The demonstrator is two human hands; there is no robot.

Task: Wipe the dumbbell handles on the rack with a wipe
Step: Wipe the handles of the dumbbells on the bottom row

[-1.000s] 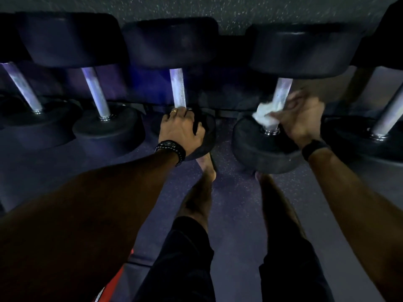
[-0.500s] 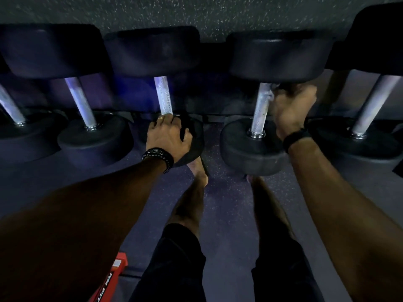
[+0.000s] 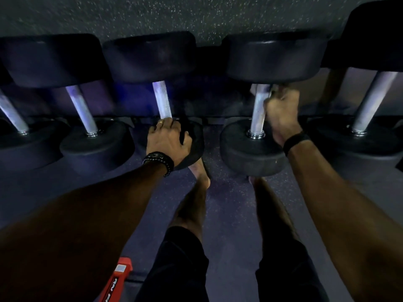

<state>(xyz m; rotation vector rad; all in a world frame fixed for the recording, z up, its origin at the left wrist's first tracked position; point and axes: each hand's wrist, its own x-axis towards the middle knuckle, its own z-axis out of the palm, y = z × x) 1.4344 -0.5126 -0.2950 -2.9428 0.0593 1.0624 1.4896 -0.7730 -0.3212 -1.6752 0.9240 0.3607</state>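
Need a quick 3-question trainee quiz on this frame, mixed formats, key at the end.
1. True or false: the right hand is at the upper part of a steel dumbbell handle, just under the far black rubber head.
2. Multiple choice: the left hand rests on (A) the near black rubber head of the neighbouring dumbbell, (B) the floor, (C) the red object.
3. Fill in: the left wrist wears a black beaded ___.

Key: 1 true. 2 A. 3 bracelet. Only a pale scrap, probably the white wipe, shows beside the handle, so the grip on it is unclear.
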